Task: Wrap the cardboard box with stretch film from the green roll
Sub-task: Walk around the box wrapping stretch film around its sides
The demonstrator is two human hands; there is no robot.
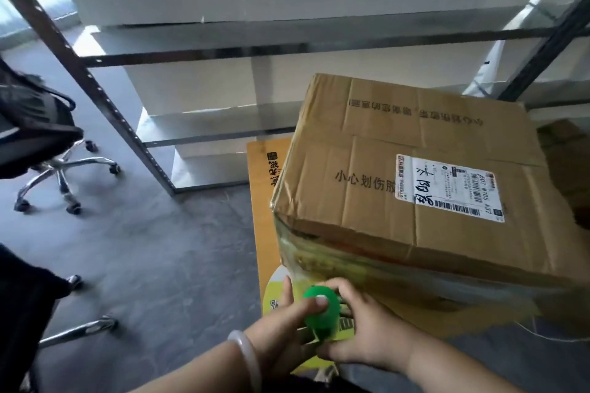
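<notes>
A large brown cardboard box [408, 175] with a white shipping label stands at the right, on flattened yellow cardboard [263, 207]. Shiny stretch film [319, 258] covers the lower band of its near side. The green roll [322, 309] is held at the box's near left corner, below the film. My left hand [284, 325], a pale bangle on its wrist, grips the roll from the left, one fingertip over its green end cap. My right hand [367, 335] grips the roll from the right, thumb under it.
A metal shelf rack [105, 89] stands behind the box, with white boards leaning behind it. A black office chair [35, 131] on a chrome wheeled base is at the left on the grey floor. A second chair base [79, 325] lies near my left arm.
</notes>
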